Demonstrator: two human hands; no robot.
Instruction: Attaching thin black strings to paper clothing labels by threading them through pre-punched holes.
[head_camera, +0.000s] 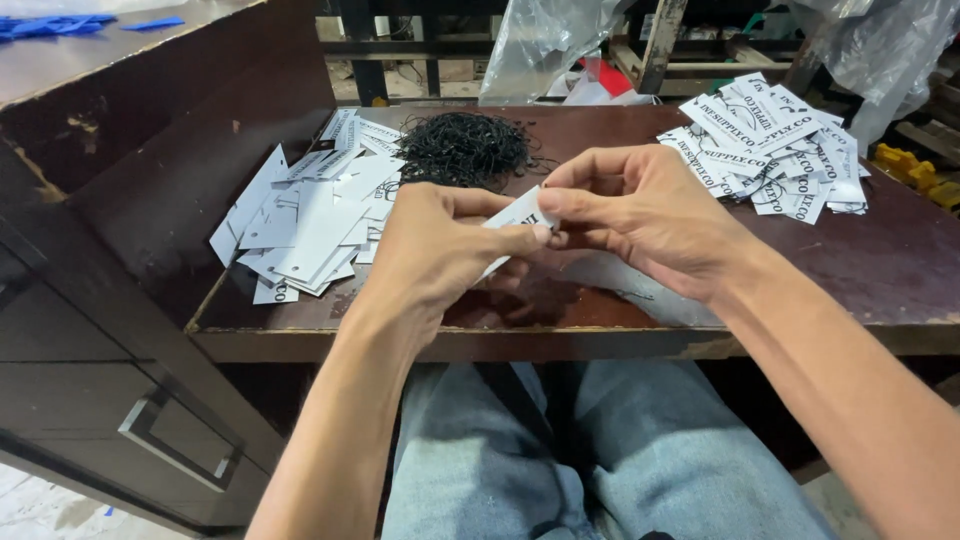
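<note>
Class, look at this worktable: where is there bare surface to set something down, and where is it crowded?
Bare table lies at the near right, below the right tag pile. Crowded: the left tag pile, the black string heap, and the centre, where the left hand and right hand hold a tag.

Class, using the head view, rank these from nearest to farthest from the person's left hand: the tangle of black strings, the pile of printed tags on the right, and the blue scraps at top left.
1. Tangle of black strings, just beyond the left hand.
2. Pile of printed white card tags, far right of the table.
3. Blue scraps, top left on the raised surface.
</note>
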